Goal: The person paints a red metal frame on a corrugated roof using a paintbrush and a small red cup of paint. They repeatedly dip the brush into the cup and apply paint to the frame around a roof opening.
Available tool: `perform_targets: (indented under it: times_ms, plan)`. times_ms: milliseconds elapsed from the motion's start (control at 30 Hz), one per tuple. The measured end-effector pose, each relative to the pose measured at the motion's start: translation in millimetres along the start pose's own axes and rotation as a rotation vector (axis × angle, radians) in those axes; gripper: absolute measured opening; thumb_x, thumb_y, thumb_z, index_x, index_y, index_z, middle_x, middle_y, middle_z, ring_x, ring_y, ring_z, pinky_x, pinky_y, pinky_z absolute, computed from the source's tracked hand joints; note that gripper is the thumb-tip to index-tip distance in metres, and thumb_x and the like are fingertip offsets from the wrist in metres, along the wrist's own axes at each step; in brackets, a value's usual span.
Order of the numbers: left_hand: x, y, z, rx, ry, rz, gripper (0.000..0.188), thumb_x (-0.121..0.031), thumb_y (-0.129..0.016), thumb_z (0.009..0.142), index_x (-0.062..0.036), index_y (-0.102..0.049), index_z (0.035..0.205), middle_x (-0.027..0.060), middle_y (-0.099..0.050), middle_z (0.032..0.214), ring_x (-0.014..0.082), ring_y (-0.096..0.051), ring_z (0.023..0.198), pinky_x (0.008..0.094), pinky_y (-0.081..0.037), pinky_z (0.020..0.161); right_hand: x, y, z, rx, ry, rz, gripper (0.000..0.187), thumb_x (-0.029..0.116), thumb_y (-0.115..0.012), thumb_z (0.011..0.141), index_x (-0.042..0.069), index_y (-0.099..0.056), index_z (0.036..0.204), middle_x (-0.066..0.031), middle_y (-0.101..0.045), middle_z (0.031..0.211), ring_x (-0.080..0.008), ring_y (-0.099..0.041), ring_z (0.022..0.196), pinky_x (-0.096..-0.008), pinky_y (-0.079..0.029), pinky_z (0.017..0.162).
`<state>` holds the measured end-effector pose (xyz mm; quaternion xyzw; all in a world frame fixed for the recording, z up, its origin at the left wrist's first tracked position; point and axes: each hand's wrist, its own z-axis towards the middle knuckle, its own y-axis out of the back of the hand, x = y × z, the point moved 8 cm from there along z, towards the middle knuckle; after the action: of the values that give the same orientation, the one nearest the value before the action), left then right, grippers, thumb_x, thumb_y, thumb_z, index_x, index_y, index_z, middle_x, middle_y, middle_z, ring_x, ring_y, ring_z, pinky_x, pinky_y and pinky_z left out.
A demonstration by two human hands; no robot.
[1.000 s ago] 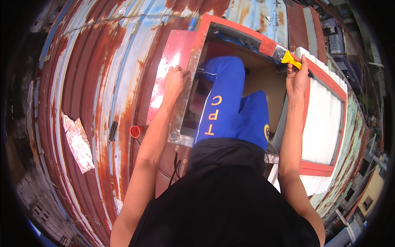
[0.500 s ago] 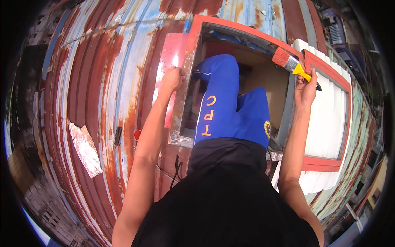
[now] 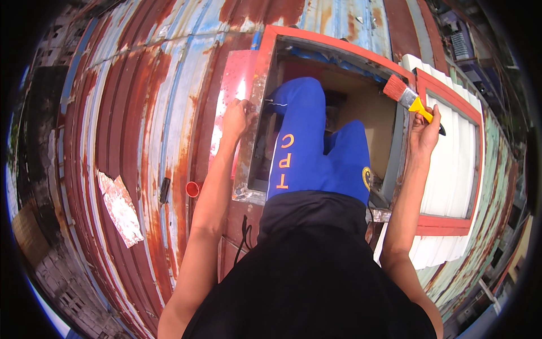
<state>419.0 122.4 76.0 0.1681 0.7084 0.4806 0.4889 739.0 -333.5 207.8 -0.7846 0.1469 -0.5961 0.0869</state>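
Observation:
My right hand (image 3: 424, 131) grips a paintbrush (image 3: 416, 105) by its yellow and black handle, and the red-coated bristles point up and left. The brush is above the right side of the red-edged hatch frame (image 3: 261, 76). My left hand (image 3: 238, 117) is closed at the frame's left side, over a glossy red panel (image 3: 231, 85) with drops on it. What its curled fingers hold, if anything, is hidden. The frame's left side shows worn, greyish patches, while its top edge is red. My legs in blue trousers (image 3: 307, 152) go down into the opening.
Rusty corrugated roofing (image 3: 124, 113) spreads to the left. On it lie a red cup (image 3: 192, 189), a small black object (image 3: 164, 190) and a torn red-and-white scrap (image 3: 121, 209). To the right, a red-edged hatch door (image 3: 449, 152) lies open on white corrugated sheet.
The paintbrush in my right hand has shifted slightly right and down. My left forearm has moved a little right, uncovering more of the red cup.

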Motion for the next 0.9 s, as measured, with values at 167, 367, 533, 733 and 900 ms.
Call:
perform_targets:
  times_ms: [167, 367, 533, 733, 900]
  plan:
    - [-1, 0, 1, -0.011, -0.047, 0.070, 0.028, -0.016, -0.084, 0.082, -0.0080, -0.073, 0.107, 0.0137, -0.073, 0.105, 0.0358, -0.067, 0.105, 0.0467, -0.053, 0.092, -1, 2, 0, 0.024, -0.007, 0.001, 0.033, 0.035, -0.060, 0.108, 0.003, -0.061, 0.101, -0.0153, -0.072, 0.110, -0.0118, -0.061, 0.076, -0.0212, -0.052, 0.069]
    - [-2, 3, 9, 0.059, -0.079, 0.134, 0.023, -0.020, -0.081, 0.083, -0.0110, -0.075, 0.103, 0.0094, -0.077, 0.094, 0.0341, -0.067, 0.098, 0.0468, -0.056, 0.085, 2, 11, -5, -0.020, 0.011, 0.032, 0.032, 0.034, -0.059, 0.108, 0.002, -0.060, 0.104, -0.0162, -0.073, 0.111, -0.0119, -0.062, 0.077, -0.0215, -0.053, 0.069]
    - [-4, 8, 9, 0.055, -0.160, 0.172, 0.019, -0.025, -0.079, 0.085, -0.0135, -0.077, 0.100, 0.0059, -0.078, 0.090, 0.0307, -0.067, 0.095, 0.0446, -0.055, 0.083, 5, 17, -9, -0.034, 0.018, 0.044, 0.031, 0.032, -0.058, 0.109, 0.002, -0.060, 0.105, -0.0168, -0.073, 0.109, -0.0124, -0.063, 0.077, -0.0217, -0.053, 0.068]
    - [4, 8, 10, 0.013, -0.148, 0.130, 0.021, -0.032, -0.081, 0.085, -0.0170, -0.082, 0.100, -0.0007, -0.078, 0.095, 0.0263, -0.067, 0.092, 0.0410, -0.056, 0.080, 5, 25, -7, -0.004, 0.025, 0.047, 0.031, 0.032, -0.058, 0.109, 0.001, -0.060, 0.105, -0.0172, -0.073, 0.108, -0.0131, -0.064, 0.076, -0.0215, -0.053, 0.066]
    - [-5, 8, 4, -0.031, -0.227, 0.182, 0.016, -0.027, -0.078, 0.088, -0.0160, -0.080, 0.100, 0.0027, -0.078, 0.092, 0.0266, -0.066, 0.094, 0.0393, -0.056, 0.082, 5, 33, -5, -0.013, 0.033, 0.044, 0.032, 0.032, -0.059, 0.109, 0.001, -0.060, 0.106, -0.0172, -0.073, 0.109, -0.0135, -0.064, 0.076, -0.0216, -0.053, 0.067]
